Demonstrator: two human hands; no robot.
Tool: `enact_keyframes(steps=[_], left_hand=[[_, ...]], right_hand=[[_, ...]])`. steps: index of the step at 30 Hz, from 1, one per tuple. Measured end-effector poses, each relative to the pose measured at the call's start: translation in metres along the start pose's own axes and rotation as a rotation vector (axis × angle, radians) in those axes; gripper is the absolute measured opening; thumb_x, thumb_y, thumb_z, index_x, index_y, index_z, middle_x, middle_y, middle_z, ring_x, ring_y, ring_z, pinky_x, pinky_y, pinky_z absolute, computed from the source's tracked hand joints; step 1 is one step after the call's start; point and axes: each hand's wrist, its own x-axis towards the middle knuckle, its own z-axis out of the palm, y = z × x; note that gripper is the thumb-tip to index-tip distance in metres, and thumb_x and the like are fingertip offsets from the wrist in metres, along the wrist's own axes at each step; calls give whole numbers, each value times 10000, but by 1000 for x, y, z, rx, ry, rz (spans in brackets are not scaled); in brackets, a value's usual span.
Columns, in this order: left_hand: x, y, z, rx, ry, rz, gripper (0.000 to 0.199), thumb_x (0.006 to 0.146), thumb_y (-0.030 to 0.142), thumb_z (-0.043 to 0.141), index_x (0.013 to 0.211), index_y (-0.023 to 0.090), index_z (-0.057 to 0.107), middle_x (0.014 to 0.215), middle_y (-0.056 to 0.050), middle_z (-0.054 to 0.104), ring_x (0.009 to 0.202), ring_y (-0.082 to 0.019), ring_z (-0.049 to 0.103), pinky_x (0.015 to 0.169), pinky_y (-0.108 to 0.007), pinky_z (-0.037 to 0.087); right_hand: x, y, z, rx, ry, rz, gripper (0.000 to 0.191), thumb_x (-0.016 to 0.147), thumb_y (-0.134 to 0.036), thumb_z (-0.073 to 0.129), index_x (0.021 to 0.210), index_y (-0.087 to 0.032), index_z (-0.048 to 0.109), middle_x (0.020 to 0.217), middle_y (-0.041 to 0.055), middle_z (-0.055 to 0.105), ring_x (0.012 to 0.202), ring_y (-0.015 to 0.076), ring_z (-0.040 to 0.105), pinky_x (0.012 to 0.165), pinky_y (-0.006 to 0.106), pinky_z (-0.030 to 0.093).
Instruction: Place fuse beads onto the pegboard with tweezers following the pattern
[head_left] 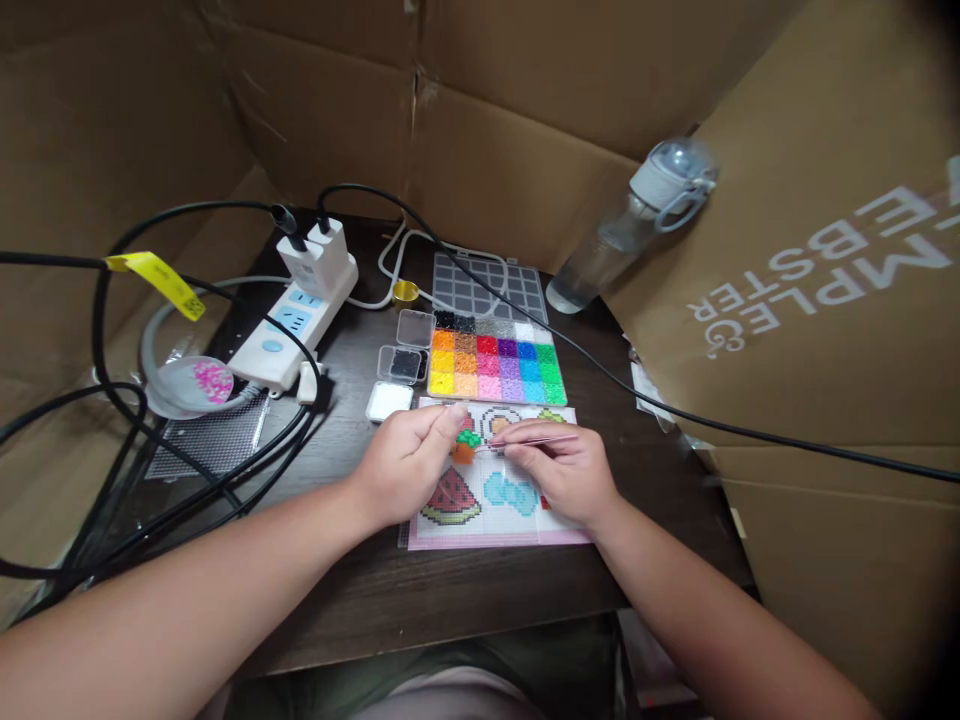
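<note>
My left hand [409, 460] is closed over the left side of a patterned pegboard sheet [487, 515], its fingers pressed together; what they hold, if anything, is hidden. Pinched in my right hand [570, 470] are thin pink tweezers [544, 441], whose tips point left. Close to these tips, beside my left fingers, is a small orange and green bead piece [463, 450]. A watermelon picture [451, 498] and a light blue shape [511, 492] show on the sheet. Behind it sits a sorted box of coloured beads [487, 365].
Small clear boxes, one with white beads [390, 401], stand left of the bead box. A power strip [289, 330] and looping black cables lie at the left. A water bottle [622, 230] leans at the back right. Cardboard walls surround the table [360, 600].
</note>
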Motion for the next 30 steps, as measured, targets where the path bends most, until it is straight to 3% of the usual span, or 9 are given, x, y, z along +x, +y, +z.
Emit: enact_keyframes(steps=[23, 30], left_hand=[[0, -3, 0, -6, -4, -1, 490, 922, 468, 352, 523, 183, 337, 483, 48, 325, 450, -86, 308, 442, -224, 276], [0, 1, -1, 1, -3, -38, 484, 914, 474, 354, 528, 182, 368, 477, 42, 347, 461, -97, 342, 464, -227, 303]], right_hand=[[3, 0, 3, 23, 8, 35, 76, 751, -218, 673, 763, -225, 747, 794, 39, 740, 781, 192, 689, 782, 318, 552], [8, -7, -1, 50, 84, -3, 95, 774, -227, 653, 744, -206, 741, 792, 53, 739, 771, 202, 693, 749, 319, 559]])
